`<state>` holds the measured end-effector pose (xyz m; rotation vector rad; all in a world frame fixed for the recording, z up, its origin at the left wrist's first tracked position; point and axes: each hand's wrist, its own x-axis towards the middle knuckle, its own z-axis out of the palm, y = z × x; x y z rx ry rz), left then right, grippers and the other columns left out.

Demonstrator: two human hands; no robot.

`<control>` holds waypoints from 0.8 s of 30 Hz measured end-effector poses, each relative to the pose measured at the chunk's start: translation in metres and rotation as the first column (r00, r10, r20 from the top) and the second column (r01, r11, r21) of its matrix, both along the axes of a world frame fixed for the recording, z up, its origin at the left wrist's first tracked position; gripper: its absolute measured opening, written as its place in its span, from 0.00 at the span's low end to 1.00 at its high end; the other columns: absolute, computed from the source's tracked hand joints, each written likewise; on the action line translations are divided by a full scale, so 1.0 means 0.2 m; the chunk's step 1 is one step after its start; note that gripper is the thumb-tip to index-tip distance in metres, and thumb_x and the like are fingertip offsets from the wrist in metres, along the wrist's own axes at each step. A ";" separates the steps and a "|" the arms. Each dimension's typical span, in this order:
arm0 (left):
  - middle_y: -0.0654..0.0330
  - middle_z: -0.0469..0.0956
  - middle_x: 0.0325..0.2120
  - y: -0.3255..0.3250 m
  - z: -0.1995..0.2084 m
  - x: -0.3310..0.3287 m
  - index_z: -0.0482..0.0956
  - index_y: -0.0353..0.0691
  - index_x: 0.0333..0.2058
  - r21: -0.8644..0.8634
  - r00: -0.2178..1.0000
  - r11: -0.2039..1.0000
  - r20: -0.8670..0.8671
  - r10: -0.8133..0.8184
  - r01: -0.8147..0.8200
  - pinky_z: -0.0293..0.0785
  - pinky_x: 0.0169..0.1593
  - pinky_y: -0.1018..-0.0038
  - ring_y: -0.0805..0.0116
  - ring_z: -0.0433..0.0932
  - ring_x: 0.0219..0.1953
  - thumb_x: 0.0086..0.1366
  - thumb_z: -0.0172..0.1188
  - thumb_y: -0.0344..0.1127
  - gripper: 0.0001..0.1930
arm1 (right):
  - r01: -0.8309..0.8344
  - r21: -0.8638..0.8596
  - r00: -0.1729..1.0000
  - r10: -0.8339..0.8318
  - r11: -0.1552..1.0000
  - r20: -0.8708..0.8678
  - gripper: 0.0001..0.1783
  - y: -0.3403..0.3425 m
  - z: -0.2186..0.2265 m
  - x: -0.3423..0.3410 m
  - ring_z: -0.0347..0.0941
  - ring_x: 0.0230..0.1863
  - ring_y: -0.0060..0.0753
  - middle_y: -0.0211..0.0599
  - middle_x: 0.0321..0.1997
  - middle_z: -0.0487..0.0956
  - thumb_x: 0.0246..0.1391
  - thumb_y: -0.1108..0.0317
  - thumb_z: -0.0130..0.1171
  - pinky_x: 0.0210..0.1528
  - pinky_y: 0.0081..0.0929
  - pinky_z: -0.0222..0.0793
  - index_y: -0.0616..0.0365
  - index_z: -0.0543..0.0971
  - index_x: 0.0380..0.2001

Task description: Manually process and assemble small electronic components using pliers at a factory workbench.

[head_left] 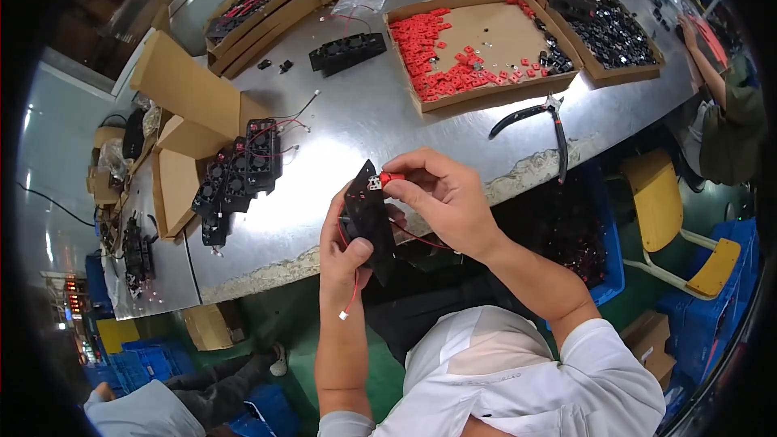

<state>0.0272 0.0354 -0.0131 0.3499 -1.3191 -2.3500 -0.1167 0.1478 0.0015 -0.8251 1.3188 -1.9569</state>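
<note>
My left hand (348, 257) grips a long black plastic fan panel (369, 222) from its near side, holding it tilted above the table's front edge. Red and black wires hang from the panel, one ending in a small white plug (344, 316). At the panel's upper end, my right hand (449, 202) pinches a small red plastic piece (392, 177) between thumb and finger. The red piece meets a silvery, slotted part (375, 183) there; whether it is seated cannot be made out. My other right fingers curl inward.
Beyond my hands, a cardboard tray (477, 101) holds red pieces, beside a tray of black parts (611, 36). Cutting pliers (554, 125) lie at the table's edge. Fan units (235, 174) are piled left. A yellow chair (660, 202) stands right; other people sit at both sides.
</note>
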 end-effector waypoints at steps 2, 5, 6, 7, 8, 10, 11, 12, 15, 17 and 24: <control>0.50 0.77 0.52 0.03 0.04 -0.03 0.62 0.33 0.67 -0.096 0.996 0.993 0.046 0.079 -0.074 0.79 0.57 0.64 0.58 0.81 0.50 0.52 0.79 0.40 0.47 | 0.032 0.015 0.995 -0.031 0.999 -0.091 0.12 0.01 -0.01 -0.01 0.78 0.49 0.25 0.36 0.47 0.80 0.63 0.80 0.61 0.55 0.24 0.75 0.67 0.79 0.50; 0.53 0.77 0.53 0.02 0.04 -0.05 0.64 0.34 0.67 -0.325 0.993 0.943 0.063 0.097 -0.072 0.76 0.60 0.66 0.62 0.79 0.53 0.50 0.79 0.29 0.47 | 0.096 -0.035 0.927 -0.102 0.995 -0.361 0.14 0.03 -0.05 -0.04 0.78 0.49 0.24 0.36 0.47 0.80 0.62 0.81 0.62 0.55 0.23 0.75 0.66 0.78 0.50; 0.53 0.77 0.53 0.02 0.05 -0.06 0.64 0.34 0.67 -0.320 0.993 0.945 0.064 0.098 -0.073 0.76 0.60 0.66 0.62 0.79 0.53 0.50 0.79 0.29 0.47 | 0.116 -0.099 0.837 -0.150 0.988 -0.526 0.14 0.04 -0.06 -0.04 0.78 0.49 0.24 0.36 0.47 0.80 0.61 0.81 0.62 0.55 0.23 0.75 0.66 0.78 0.51; 0.54 0.76 0.54 0.02 0.07 -0.06 0.64 0.35 0.67 -0.313 0.995 0.948 0.060 0.074 -0.052 0.75 0.60 0.68 0.64 0.78 0.54 0.49 0.78 0.26 0.46 | 0.114 -0.094 0.838 -0.146 0.989 -0.526 0.14 0.04 -0.06 -0.04 0.78 0.49 0.24 0.36 0.47 0.80 0.61 0.81 0.62 0.55 0.23 0.75 0.66 0.78 0.51; 0.55 0.76 0.55 0.02 0.09 -0.07 0.65 0.36 0.67 -0.305 0.997 0.952 0.056 0.051 -0.032 0.74 0.60 0.69 0.66 0.77 0.55 0.49 0.77 0.23 0.46 | 0.063 -0.083 0.965 -0.082 0.995 -0.250 0.14 0.05 -0.06 -0.03 0.78 0.49 0.24 0.36 0.47 0.80 0.61 0.81 0.62 0.55 0.23 0.75 0.65 0.78 0.50; 0.55 0.76 0.55 0.02 0.10 -0.08 0.66 0.36 0.66 -0.342 0.986 0.940 0.158 0.051 0.006 0.74 0.60 0.69 0.66 0.77 0.56 0.49 0.78 0.24 0.45 | 0.008 -0.078 0.999 -0.004 0.997 0.051 0.14 0.06 -0.07 -0.02 0.79 0.48 0.25 0.36 0.47 0.81 0.61 0.82 0.63 0.55 0.24 0.75 0.64 0.77 0.49; 0.56 0.76 0.55 0.02 0.11 -0.09 0.67 0.37 0.65 -0.380 0.965 0.924 0.256 0.052 0.051 0.73 0.60 0.69 0.67 0.76 0.57 0.49 0.78 0.25 0.43 | 0.036 -0.060 0.998 -0.032 0.998 0.055 0.13 0.06 -0.11 -0.04 0.79 0.48 0.24 0.36 0.48 0.81 0.61 0.82 0.63 0.54 0.24 0.75 0.64 0.77 0.48; 0.56 0.76 0.55 0.02 0.12 -0.10 0.67 0.37 0.65 -0.374 0.965 0.926 0.255 0.056 0.045 0.73 0.60 0.69 0.67 0.76 0.57 0.49 0.78 0.25 0.43 | 0.061 -0.042 0.997 -0.059 0.997 0.057 0.13 0.06 -0.14 -0.05 0.79 0.47 0.24 0.36 0.48 0.81 0.60 0.82 0.63 0.54 0.24 0.75 0.63 0.77 0.48; 0.57 0.77 0.53 -0.03 0.16 -0.15 0.71 0.37 0.60 -0.514 0.952 0.850 0.301 0.051 0.117 0.73 0.59 0.70 0.67 0.77 0.55 0.47 0.78 0.25 0.39 | 0.060 -0.029 0.998 -0.059 0.998 0.034 0.15 0.08 -0.23 -0.08 0.77 0.50 0.23 0.36 0.52 0.80 0.61 0.82 0.61 0.55 0.24 0.73 0.61 0.76 0.50; 0.56 0.78 0.49 -0.12 0.19 -0.20 0.74 0.36 0.56 -0.719 0.914 0.618 0.406 0.000 0.319 0.72 0.59 0.69 0.63 0.78 0.52 0.45 0.77 0.26 0.36 | 0.038 -0.018 0.998 -0.037 0.999 0.048 0.17 0.10 -0.25 -0.10 0.76 0.52 0.23 0.36 0.53 0.80 0.62 0.82 0.60 0.56 0.23 0.72 0.61 0.75 0.52; 0.55 0.78 0.46 -0.17 0.19 -0.26 0.77 0.42 0.52 -0.819 0.833 0.205 0.553 0.036 0.535 0.74 0.55 0.63 0.50 0.78 0.50 0.45 0.73 0.27 0.31 | 0.308 0.095 0.888 -0.251 0.947 -0.385 0.20 0.12 -0.26 -0.13 0.76 0.53 0.28 0.37 0.54 0.80 0.60 0.82 0.57 0.52 0.22 0.71 0.61 0.75 0.55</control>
